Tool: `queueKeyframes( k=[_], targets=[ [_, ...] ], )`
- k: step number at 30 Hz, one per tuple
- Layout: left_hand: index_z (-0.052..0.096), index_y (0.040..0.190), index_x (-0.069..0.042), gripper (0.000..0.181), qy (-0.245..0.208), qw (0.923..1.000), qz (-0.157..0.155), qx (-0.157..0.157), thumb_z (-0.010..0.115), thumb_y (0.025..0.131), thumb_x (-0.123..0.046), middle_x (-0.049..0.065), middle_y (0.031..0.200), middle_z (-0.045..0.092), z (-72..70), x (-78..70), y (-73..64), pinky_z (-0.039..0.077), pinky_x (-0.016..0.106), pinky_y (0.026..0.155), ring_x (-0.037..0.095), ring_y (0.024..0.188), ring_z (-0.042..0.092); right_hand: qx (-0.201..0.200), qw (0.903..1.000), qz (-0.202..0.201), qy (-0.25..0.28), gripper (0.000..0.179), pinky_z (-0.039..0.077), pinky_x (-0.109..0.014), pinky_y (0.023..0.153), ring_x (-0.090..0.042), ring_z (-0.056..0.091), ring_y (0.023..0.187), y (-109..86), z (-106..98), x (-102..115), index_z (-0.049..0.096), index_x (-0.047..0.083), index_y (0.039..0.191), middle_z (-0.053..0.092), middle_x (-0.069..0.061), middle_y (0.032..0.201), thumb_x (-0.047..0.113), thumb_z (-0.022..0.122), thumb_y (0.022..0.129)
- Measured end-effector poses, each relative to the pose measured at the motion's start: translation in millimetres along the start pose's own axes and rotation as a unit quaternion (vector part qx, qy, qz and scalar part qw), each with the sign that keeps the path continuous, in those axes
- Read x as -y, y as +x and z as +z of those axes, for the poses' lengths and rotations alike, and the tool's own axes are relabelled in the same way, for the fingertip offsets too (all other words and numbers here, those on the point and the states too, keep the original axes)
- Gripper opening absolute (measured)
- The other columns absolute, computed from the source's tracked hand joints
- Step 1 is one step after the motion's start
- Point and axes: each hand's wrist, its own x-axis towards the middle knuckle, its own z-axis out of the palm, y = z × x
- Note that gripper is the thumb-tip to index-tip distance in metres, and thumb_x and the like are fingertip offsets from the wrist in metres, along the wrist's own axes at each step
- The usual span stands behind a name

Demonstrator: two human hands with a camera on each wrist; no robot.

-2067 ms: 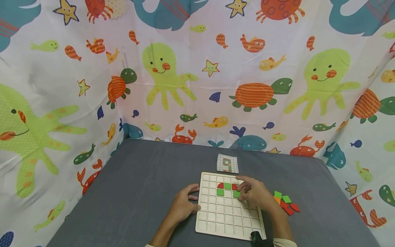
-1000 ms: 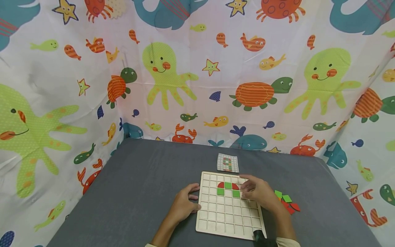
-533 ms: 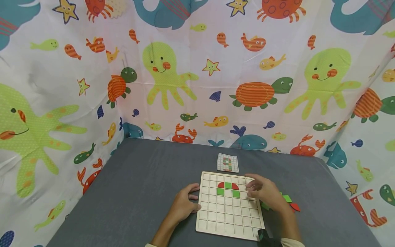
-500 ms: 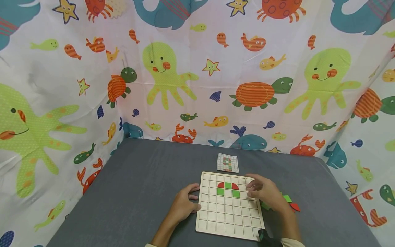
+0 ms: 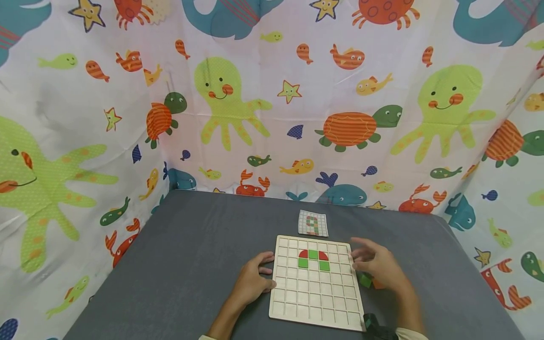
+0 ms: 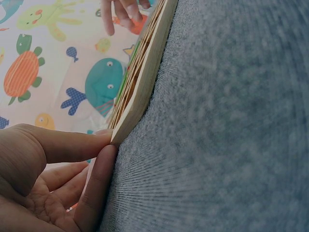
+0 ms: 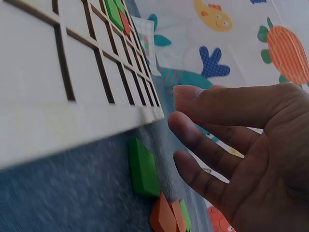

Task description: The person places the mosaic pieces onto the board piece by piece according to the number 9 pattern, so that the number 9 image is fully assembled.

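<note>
A pale wooden grid board [image 5: 312, 297] lies on the grey table, with several red and green tiles [image 5: 313, 255] set in its upper rows. My left hand [image 5: 250, 281] holds the board's left edge. In the left wrist view, thumb and finger [image 6: 99, 183] meet at the wooden rim. Just off the right edge is my right hand [image 5: 380, 267], its fingers bent loosely and nothing between them. Below it, a green tile [image 7: 143, 169] and orange tiles [image 7: 163, 215] lie on the cloth, partly hidden by the hand in the head view.
A small printed card [image 5: 312, 223] with a coloured grid pattern lies behind the board. Grey cloth covers the table [image 5: 204, 236]. A curtain [image 5: 272, 118] with sea animals stands at the back and sides.
My right hand has moved off the board to the right, over the loose tiles, which it now partly covers. The left hand and the board stay in place.
</note>
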Motion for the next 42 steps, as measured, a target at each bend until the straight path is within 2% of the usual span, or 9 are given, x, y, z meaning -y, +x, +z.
queueKeyframes(
  k=[11,17,23,32,42],
  targets=[
    [0.058,0.149,-0.003,0.078,-0.003,1.0,0.0,0.003,0.08,0.076,0.015,0.017,0.146,0.063,-0.3,0.5,-0.1,0.063,0.037,0.064,0.032,0.114,0.068,-0.025,0.9995,0.02,-0.001,0.072,0.059,-0.031,0.074,-0.024,0.072,0.102,-7.8,-17.9,-13.0,0.049,0.003,0.156,0.074,-0.019,0.121,0.003,0.078,0.091],
    [0.059,0.148,-0.004,0.078,-0.006,1.0,-0.002,0.001,0.081,0.075,0.015,0.016,0.146,0.063,0.5,1.1,1.1,0.063,0.038,0.064,0.031,0.114,0.068,-0.043,0.9988,0.023,-0.008,0.073,0.059,-0.024,0.076,-0.022,0.073,0.101,-14.4,-31.5,-27.1,0.047,0.004,0.158,0.074,-0.021,0.123,0.005,0.079,0.092],
    [0.058,0.148,-0.004,0.079,-0.004,1.0,-0.004,0.0,0.081,0.075,0.015,0.016,0.146,0.063,0.7,0.8,1.2,0.063,0.038,0.065,0.032,0.114,0.067,-0.051,0.9981,0.032,-0.009,0.075,0.059,-0.023,0.077,-0.017,0.073,0.1,-20.9,-40.7,-34.4,0.044,0.001,0.158,0.072,-0.024,0.125,0.004,0.079,0.092],
    [0.057,0.15,-0.003,0.08,-0.006,0.9999,-0.011,0.002,0.081,0.076,0.016,0.017,0.147,0.062,0.3,-2.0,-0.5,0.063,0.039,0.065,0.032,0.114,0.067,-0.053,0.9945,0.09,-0.012,0.078,0.059,-0.023,0.078,-0.032,0.071,0.112,-28.1,-56.3,-45.5,0.037,0.0,0.162,0.069,-0.026,0.131,0.005,0.076,0.094],
    [0.057,0.149,-0.003,0.081,-0.007,0.9999,-0.009,0.0,0.081,0.075,0.017,0.017,0.147,0.063,0.7,-2.6,-0.8,0.062,0.038,0.064,0.03,0.113,0.067,-0.048,0.9928,0.11,-0.006,0.078,0.058,-0.02,0.078,-0.03,0.071,0.112,-39.3,-72.6,-63.2,0.035,-0.003,0.161,0.068,-0.029,0.134,-0.004,0.072,0.093]
  ],
)
